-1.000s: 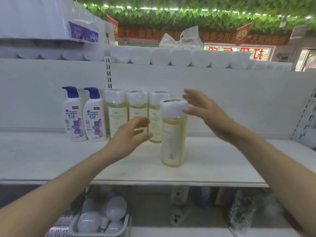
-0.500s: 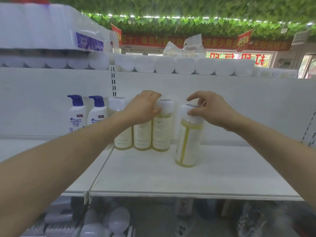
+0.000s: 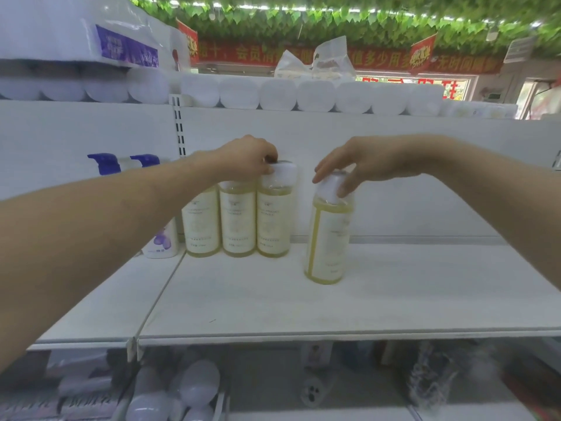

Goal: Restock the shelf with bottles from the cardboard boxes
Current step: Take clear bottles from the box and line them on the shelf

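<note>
Three yellow bottles with white caps stand in a row [image 3: 238, 221] at the back of the white shelf [image 3: 303, 305]. My left hand [image 3: 247, 159] lies over their caps, its fingers curled onto the cap of the rightmost one [image 3: 273, 220]. A fourth yellow bottle [image 3: 329, 235] stands apart to the right, nearer the front. My right hand [image 3: 361, 165] holds its white cap from above with fingers and thumb. No cardboard box is in view.
Two white pump bottles with blue tops [image 3: 158, 208] stand left of the row, partly behind my left arm. Toilet paper rolls [image 3: 279, 92] line the shelf above. Light bulbs [image 3: 194, 387] lie on the lower shelf. Bare shelf surface extends to the right.
My left hand slid right along the caps to the rightmost bottle of the row. My right hand stays on the cap of the separate bottle.
</note>
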